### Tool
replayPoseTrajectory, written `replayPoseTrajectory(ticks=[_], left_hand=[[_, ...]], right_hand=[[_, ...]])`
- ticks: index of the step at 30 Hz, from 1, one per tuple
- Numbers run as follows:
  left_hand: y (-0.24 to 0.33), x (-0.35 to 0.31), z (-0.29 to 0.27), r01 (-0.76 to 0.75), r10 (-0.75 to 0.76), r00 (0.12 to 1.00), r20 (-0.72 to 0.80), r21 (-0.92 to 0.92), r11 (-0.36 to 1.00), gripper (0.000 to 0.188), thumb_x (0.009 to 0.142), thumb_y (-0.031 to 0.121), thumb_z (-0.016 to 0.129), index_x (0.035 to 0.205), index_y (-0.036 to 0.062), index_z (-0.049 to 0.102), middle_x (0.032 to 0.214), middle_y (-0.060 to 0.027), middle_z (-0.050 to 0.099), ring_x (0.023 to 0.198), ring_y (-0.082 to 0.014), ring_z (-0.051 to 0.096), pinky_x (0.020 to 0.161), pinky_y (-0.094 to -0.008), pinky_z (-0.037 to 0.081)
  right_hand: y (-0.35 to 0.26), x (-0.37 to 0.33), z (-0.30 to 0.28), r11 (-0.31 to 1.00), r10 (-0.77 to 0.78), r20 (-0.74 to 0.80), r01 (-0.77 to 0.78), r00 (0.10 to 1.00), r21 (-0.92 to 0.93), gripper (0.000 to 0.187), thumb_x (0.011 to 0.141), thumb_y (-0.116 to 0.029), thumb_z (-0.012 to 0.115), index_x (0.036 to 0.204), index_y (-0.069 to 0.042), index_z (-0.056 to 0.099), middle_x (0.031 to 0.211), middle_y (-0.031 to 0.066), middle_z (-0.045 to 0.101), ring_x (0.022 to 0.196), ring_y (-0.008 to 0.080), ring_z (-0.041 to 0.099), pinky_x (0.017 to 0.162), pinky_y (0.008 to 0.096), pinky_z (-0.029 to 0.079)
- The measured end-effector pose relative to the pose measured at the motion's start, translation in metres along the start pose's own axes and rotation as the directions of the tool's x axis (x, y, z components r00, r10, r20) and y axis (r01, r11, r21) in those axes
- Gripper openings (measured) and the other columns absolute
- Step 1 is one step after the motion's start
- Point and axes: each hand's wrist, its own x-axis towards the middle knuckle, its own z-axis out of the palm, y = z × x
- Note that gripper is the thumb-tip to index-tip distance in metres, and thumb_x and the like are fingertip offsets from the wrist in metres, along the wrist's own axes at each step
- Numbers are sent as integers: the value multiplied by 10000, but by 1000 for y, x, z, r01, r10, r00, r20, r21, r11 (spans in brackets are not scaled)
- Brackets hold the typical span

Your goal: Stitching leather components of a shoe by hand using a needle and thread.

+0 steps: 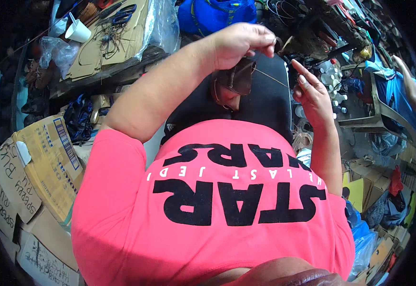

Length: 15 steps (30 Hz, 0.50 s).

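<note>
A brown leather shoe point(233, 85) rests on my lap between my dark-trousered thighs point(267, 97). My left hand point(246, 46) is over its far end, fingers curled and fingertips pressed together; what they hold is hidden. From the shoe a thin, light thread point(272, 78) runs taut to the right. It reaches the curled lower fingers of my right hand point(312, 93), which is raised off to the right of my thigh. The index finger of that hand points up and away, with the thumb beside it.
At the far left, a bench with cardboard sheets point(122, 40) carries scissors point(123, 14) and a white cup point(78, 31). A blue bag point(216, 15) lies ahead. White bottles point(330, 78) stand to the right, near another person's arm point(408, 86). Cardboard boxes point(46, 162) crowd the left.
</note>
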Motion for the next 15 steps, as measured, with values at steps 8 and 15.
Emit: replayPoseTrajectory(ticks=[8,15], left_hand=[[62,33,47,-308,238,949,206,448,840,145,913,131,583,952,-3,623,830,-71,656,779,-144,603,708,-314,493],[50,46,21,-241,239,968,71,514,823,315,944,330,580,1105,67,650,992,-29,677,885,-98,606,774,-250,455]], right_hand=[[-8,26,19,941,-146,54,156,988,-302,251,872,-161,682,1086,-31,666,882,-4,651,749,63,546,686,217,436],[-20,34,7,932,-237,206,162,949,325,217,912,-141,633,1074,3,634,913,15,615,773,94,544,746,240,444]])
